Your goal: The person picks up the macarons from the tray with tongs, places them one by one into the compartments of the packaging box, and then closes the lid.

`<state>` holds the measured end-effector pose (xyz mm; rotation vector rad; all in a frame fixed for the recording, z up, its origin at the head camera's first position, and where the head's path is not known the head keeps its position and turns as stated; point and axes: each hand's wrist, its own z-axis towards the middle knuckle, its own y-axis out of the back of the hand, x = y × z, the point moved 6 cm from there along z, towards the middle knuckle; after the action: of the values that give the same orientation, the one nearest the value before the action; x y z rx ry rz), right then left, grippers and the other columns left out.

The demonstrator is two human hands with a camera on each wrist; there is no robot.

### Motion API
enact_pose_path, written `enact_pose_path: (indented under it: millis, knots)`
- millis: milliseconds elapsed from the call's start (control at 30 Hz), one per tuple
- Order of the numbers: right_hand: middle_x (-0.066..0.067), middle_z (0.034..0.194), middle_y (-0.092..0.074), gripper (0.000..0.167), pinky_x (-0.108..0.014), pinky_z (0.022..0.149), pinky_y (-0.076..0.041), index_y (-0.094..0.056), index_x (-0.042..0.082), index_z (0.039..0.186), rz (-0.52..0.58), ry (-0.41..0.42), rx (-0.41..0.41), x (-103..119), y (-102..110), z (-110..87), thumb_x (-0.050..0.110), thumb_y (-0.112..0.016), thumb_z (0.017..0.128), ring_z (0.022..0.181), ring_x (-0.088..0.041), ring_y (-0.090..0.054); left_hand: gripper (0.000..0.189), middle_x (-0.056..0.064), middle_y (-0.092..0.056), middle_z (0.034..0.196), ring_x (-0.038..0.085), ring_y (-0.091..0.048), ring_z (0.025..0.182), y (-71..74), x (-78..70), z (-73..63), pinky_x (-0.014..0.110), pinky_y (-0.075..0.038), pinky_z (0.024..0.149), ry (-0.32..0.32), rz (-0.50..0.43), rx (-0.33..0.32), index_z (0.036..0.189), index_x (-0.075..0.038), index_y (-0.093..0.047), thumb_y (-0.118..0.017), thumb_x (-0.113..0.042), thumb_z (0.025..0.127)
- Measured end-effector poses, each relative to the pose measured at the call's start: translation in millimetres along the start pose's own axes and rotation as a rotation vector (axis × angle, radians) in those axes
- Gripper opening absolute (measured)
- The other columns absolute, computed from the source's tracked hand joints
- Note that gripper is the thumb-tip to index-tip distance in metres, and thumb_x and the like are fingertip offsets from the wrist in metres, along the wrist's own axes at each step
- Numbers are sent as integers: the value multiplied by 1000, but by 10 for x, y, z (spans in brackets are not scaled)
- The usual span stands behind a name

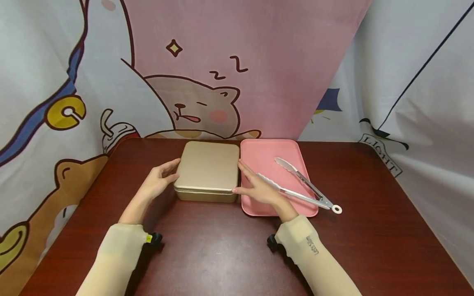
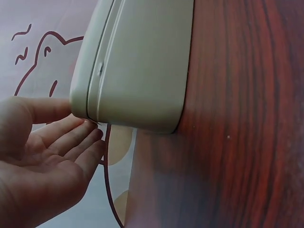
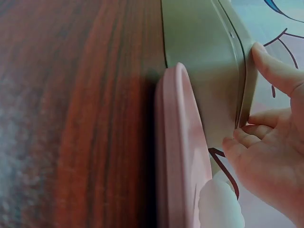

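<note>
A gold-coloured rectangular tin point(image 1: 209, 166) with a lid sits on the table, its seam running just below the top edge. At its left side is my left hand point(image 1: 160, 181), thumb toward the near corner and fingers reaching farther back; their tips lie at the lid's edge point(image 2: 80, 85) in the left wrist view. My right hand point(image 1: 260, 187) is on the opposite side, with the thumb at the near right corner and the fingers point(image 3: 247, 137) spread along the side at the seam. The lid lies level on the tin.
Right beside the tin lies a pink tray point(image 1: 259, 146). Spread metal tongs point(image 1: 314, 187) with white tips rest across it, their ringed end past the tray's right edge. The dark wooden table point(image 1: 207, 250) meets a printed cloth point(image 1: 281, 61) at the back.
</note>
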<state>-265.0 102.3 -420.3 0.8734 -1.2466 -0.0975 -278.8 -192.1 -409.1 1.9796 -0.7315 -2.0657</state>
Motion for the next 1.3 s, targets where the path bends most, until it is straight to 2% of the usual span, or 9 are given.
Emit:
enact_pose_path:
  millis: [167, 333, 533, 1067, 1300]
  knots:
    - [-15, 169, -6, 91, -51, 125, -13, -13, 2, 159, -32, -2, 17, 45, 31, -2, 26, -70, 93, 156, -31, -9, 58, 23, -36, 158, 39, -33, 148, -17, -15, -32, 55, -33, 117, 9, 30, 10, 153, -1, -37, -57, -7, 99]
    - [-17, 168, -10, 90, -52, 124, -17, -17, -1, 158, -111, -7, 27, 103, 40, -19, 29, -70, 92, 155, -33, -13, 57, 22, -36, 158, 40, -33, 147, -24, -29, -69, 56, -32, 117, 11, 57, 23, 153, -1, -37, -57, -7, 99]
    - [-15, 168, -11, 92, -49, 125, -18, -16, 2, 159, -173, -29, 32, 124, 19, -53, 36, -70, 92, 155, -30, -15, 59, 23, -35, 158, 42, -35, 146, -32, -48, -107, 56, -32, 116, 3, 57, 27, 153, 0, -36, -58, -6, 99]
    - [-15, 168, -15, 89, -52, 124, -19, -22, 1, 158, -143, 16, -27, 164, 8, -123, 32, -72, 92, 154, -31, -19, 59, 22, -35, 158, 39, -33, 148, -48, -76, -140, 53, -31, 117, -35, 19, 16, 153, 1, -36, -59, -3, 98]
    - [-20, 166, -18, 86, -66, 119, -13, -26, -5, 155, -154, 47, -60, 176, -12, -136, 26, -73, 90, 153, -37, -21, 60, 22, -35, 159, 39, -34, 147, -74, -33, -134, 52, -32, 116, -42, 21, 35, 153, 1, -35, -58, -3, 98]
